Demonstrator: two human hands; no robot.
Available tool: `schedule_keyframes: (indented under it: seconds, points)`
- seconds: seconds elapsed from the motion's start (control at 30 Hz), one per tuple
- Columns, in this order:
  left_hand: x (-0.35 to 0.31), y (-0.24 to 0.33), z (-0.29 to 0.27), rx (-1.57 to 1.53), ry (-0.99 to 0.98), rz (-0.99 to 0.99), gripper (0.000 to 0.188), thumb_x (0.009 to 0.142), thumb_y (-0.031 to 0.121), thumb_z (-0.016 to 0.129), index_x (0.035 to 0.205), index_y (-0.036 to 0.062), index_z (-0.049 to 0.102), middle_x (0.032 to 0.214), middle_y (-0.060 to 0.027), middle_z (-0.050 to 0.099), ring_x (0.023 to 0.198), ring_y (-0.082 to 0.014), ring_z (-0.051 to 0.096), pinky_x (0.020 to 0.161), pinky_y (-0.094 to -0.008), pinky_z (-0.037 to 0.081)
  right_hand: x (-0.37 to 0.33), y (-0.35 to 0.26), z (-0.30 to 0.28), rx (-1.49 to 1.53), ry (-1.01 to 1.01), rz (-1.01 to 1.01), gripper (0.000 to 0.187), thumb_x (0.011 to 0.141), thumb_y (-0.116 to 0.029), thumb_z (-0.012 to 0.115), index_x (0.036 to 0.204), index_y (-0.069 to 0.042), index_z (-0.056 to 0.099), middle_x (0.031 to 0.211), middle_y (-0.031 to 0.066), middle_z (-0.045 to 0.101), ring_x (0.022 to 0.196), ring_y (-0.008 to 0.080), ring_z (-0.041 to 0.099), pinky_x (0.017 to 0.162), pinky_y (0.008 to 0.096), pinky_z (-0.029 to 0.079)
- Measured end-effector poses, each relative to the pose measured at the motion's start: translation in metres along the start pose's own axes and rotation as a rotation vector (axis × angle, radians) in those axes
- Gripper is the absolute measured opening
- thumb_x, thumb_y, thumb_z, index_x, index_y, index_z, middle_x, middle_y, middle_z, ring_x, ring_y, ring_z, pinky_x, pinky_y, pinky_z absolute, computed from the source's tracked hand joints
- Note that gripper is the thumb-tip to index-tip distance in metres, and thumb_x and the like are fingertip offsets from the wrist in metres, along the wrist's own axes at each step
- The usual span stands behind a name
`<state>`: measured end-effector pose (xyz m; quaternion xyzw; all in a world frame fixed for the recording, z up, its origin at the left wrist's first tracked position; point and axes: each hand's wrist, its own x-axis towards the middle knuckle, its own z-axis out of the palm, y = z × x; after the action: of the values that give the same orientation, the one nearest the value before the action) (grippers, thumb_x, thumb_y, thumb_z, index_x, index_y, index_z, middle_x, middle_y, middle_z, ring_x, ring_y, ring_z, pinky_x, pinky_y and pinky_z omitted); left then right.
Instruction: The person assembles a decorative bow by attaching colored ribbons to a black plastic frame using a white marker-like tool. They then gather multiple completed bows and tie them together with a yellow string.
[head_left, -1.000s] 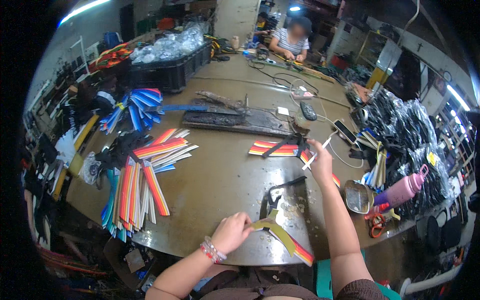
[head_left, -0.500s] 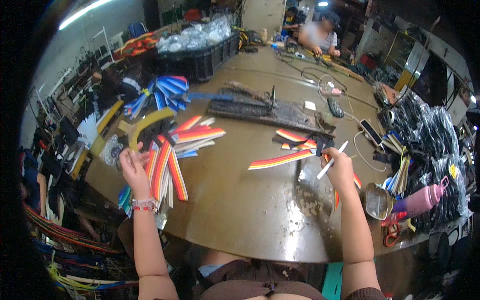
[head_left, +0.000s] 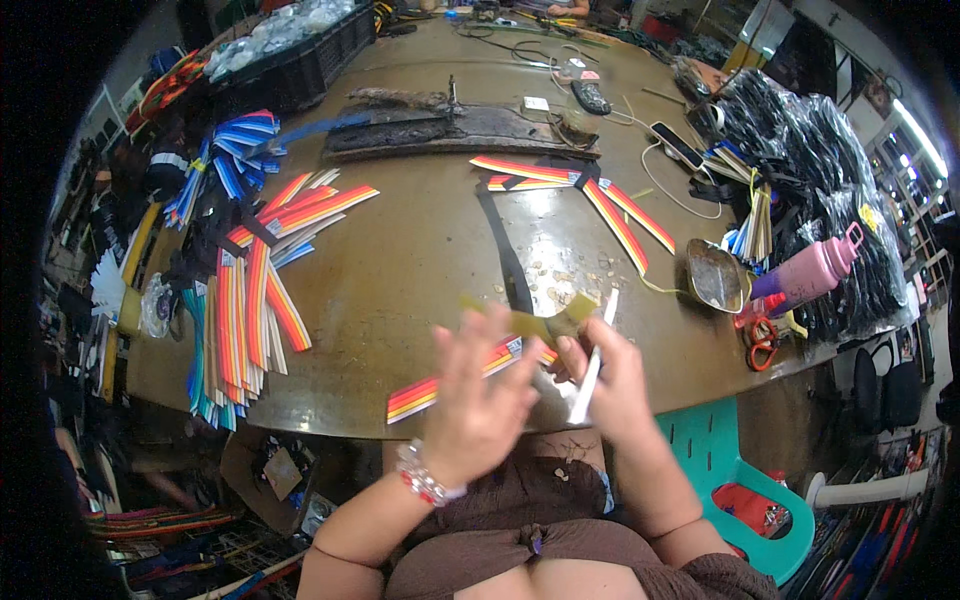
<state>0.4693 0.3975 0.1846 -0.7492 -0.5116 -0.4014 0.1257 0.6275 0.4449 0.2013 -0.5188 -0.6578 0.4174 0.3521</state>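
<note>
My left hand (head_left: 475,400), smeared by motion, has its fingers stretched out above the table's front edge. Behind its fingertips is an olive-yellow strip (head_left: 528,324), with another olive piece (head_left: 580,306) by my right hand. My right hand (head_left: 612,385) is closed round a slim white pen-like stick (head_left: 592,378), held upright. A red, orange and yellow striped strap (head_left: 412,398) passes behind my left hand toward my right fingers; whether those fingers pinch it is hidden. A black strap (head_left: 508,255) runs down the table toward the olive strip.
Striped straps (head_left: 245,320) lie bundled at the left, beside blue ones (head_left: 240,150). More striped straps (head_left: 615,220) lie beyond my right hand. A dark wooden board (head_left: 460,135) spans the back. At right are a metal tin (head_left: 716,275), orange-handled scissors (head_left: 762,345) and a pink bottle (head_left: 815,270).
My left hand has come from the left bundle to the middle, and the olive strip is now there too. My right hand has left the far straps and drawn nearer. The view has tilted down.
</note>
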Motion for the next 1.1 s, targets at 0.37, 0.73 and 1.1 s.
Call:
schedule_keyframes:
  seconds: [0.37, 0.73, 1.1]
  points:
    - [-0.031, -0.032, 0.053, -0.191, -0.360, -0.407, 0.024, 0.084, 0.021, 0.064, 0.099, 0.0029, 0.063, 0.091, -0.0118, 0.056, 0.089, -0.0305, 0.055, 0.081, -0.0389, 0.045, 0.034, 0.070, 0.002, -0.441, -0.170, -0.045, 0.034, 0.075, -0.018, 0.075, 0.105, -0.003, 0.066, 0.077, 0.0151, 0.065, 0.072, 0.0287, 0.064, 0.068, 0.0378, 0.049]
    - [-0.026, -0.030, 0.084, -0.091, -0.438, -0.260, 0.028, 0.081, 0.017, 0.064, 0.103, 0.0009, 0.060, 0.099, -0.0123, 0.053, 0.095, -0.0297, 0.051, 0.084, -0.0397, 0.044, 0.032, 0.081, 0.014, -0.674, -0.113, -0.277, 0.025, 0.072, -0.011, 0.071, 0.095, -0.003, 0.064, 0.095, 0.0225, 0.057, 0.096, 0.0411, 0.053, 0.081, 0.0467, 0.044]
    - [0.003, -0.053, 0.099, -0.094, -0.283, -0.485, 0.021, 0.076, 0.029, 0.071, 0.086, 0.0126, 0.064, 0.117, -0.0055, 0.050, 0.107, -0.0246, 0.048, 0.090, -0.0428, 0.037, 0.040, 0.101, 0.009, -0.623, -0.263, -0.645, 0.040, 0.081, -0.007, 0.059, 0.121, -0.007, 0.055, 0.093, 0.0199, 0.056, 0.084, 0.0363, 0.056, 0.075, 0.0422, 0.046]
